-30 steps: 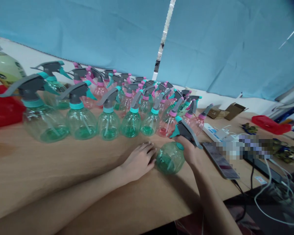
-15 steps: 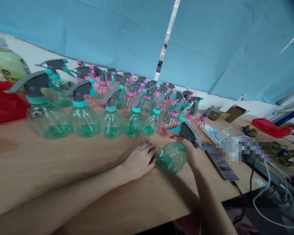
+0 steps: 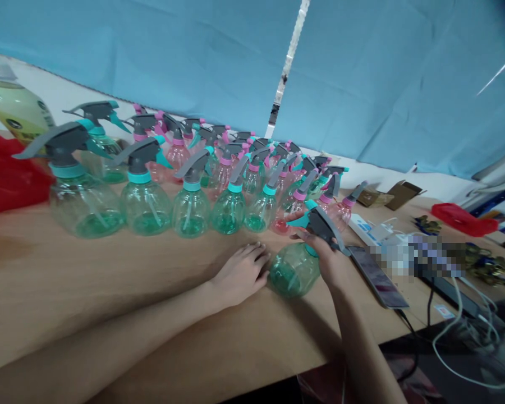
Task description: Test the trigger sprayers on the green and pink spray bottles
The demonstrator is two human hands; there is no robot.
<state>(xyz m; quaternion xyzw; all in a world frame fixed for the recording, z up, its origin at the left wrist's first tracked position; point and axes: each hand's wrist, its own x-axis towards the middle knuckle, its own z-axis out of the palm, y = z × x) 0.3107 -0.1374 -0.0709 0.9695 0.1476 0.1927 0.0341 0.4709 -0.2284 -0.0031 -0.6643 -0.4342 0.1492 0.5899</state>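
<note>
My right hand (image 3: 324, 255) is wrapped round the neck of a green spray bottle (image 3: 294, 269) with a grey and teal trigger head. That bottle leans, its base toward the left and its head toward the right. Flat on the wooden table (image 3: 172, 336) lies my left hand (image 3: 242, 273), palm down, fingers slightly spread, its fingertips beside the bottle's base. Beyond the hands stands a front row of green spray bottles (image 3: 191, 210), upright, with green at the bottom. Pink-collared bottles (image 3: 179, 154) and more green ones crowd behind them.
A phone (image 3: 376, 275) with a cable lies right of my right hand, near a white power strip (image 3: 364, 229) and tangled cords. Red plastic (image 3: 12, 174) and a large yellow-labelled bottle (image 3: 21, 106) are at the left. Small cardboard boxes (image 3: 404, 193) sit at the back right.
</note>
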